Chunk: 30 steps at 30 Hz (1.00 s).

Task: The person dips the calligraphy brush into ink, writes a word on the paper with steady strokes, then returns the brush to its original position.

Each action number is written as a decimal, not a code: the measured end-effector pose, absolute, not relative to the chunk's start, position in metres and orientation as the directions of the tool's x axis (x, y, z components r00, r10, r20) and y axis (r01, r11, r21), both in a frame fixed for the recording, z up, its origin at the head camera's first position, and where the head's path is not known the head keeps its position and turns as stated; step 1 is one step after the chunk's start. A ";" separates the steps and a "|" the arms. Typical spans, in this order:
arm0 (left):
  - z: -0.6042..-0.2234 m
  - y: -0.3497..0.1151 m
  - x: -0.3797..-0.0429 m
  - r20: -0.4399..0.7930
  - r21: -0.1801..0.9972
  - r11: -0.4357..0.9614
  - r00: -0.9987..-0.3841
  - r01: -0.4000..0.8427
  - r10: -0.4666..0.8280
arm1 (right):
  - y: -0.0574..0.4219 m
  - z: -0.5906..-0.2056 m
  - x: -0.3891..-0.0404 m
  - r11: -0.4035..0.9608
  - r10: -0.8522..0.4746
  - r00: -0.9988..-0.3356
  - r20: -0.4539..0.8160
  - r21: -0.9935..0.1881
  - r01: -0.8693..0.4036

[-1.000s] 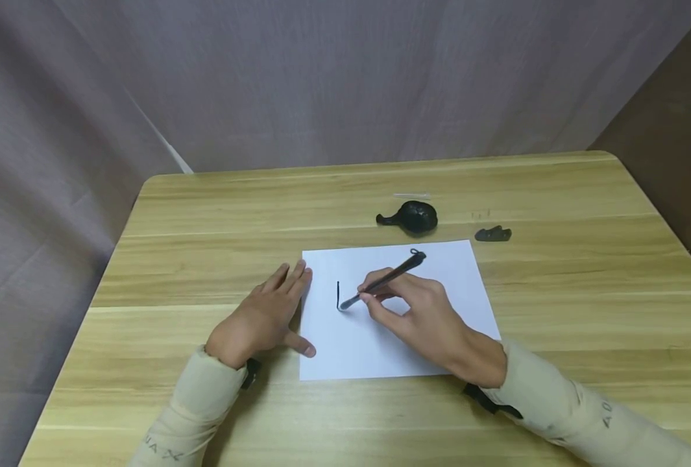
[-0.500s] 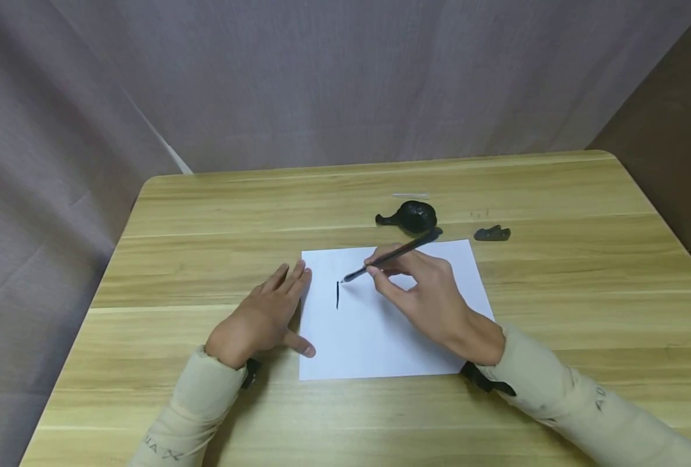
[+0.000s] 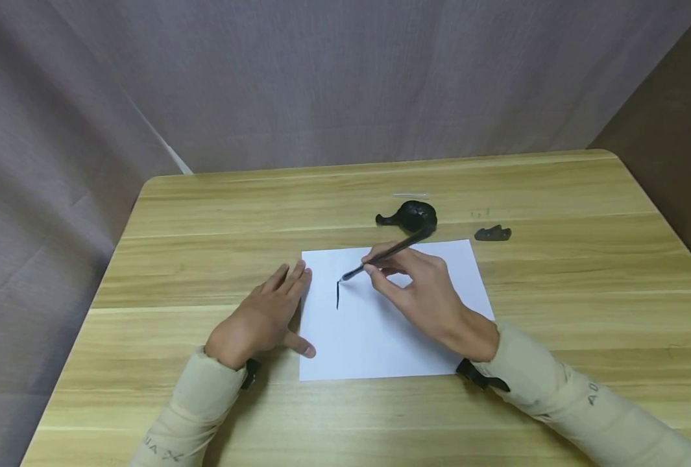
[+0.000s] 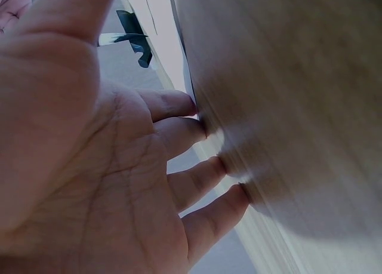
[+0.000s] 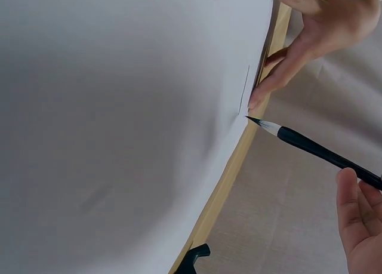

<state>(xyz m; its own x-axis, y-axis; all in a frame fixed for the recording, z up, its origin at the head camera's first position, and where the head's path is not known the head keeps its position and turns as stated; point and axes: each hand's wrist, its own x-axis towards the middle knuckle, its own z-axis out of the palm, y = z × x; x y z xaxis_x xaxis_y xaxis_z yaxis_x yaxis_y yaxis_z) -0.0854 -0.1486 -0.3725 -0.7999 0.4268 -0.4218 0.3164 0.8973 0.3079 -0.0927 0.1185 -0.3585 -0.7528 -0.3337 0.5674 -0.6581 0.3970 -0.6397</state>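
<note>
A white sheet of paper (image 3: 403,350) lies on the table, bearing one short upright black stroke (image 3: 337,296) in its left part. My right hand (image 3: 421,295) pinches a dark-handled calligraphy brush (image 3: 388,252) between thumb and fingers. The brush's pale bristles (image 5: 270,127) end in a black tip, right by the top end of the stroke. Fingers spread, my left hand (image 3: 266,318) rests at the paper's left edge, fingertips and thumb on its margin. The left wrist view shows its palm (image 4: 113,166), fingertips down at the sheet's edge.
Behind the paper sits a black gourd-shaped dish (image 3: 415,216), partly overlapped by the brush handle. A thin clear strip (image 3: 411,195) lies beyond it. To the right is a small dark jagged piece (image 3: 493,233). A grey curtain (image 3: 345,84) hangs past the wooden table's (image 3: 205,214) far edge.
From the lower end of the stroke, my right hand has carried the brush up to its top end, shifting slightly left in the last half second. My left hand has stayed in place.
</note>
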 end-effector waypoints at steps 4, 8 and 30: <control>-0.373 -0.148 -0.085 -0.423 0.306 0.898 -0.800 0.317 0.426 | 0.118 -0.360 -0.092 0.399 -0.337 -0.753 0.565 -0.639 -0.658; -0.373 -0.148 -0.085 -0.418 0.308 0.897 -0.802 0.317 0.427 | 0.118 -0.360 -0.092 0.398 -0.341 -0.754 0.562 -0.640 -0.657; -0.371 -0.148 -0.085 -0.433 0.309 0.900 -0.797 0.307 0.421 | 0.128 -0.363 -0.082 0.381 -0.371 -0.718 0.588 -0.609 -0.696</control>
<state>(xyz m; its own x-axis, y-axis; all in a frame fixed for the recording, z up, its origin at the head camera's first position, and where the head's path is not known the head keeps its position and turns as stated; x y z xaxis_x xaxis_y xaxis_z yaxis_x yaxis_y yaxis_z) -0.0851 -0.1482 -0.3710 -0.7975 0.4207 -0.4325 0.3069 0.9000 0.3094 -0.0819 0.1279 -0.3630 -0.7184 -0.3715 0.5882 -0.6956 0.3814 -0.6088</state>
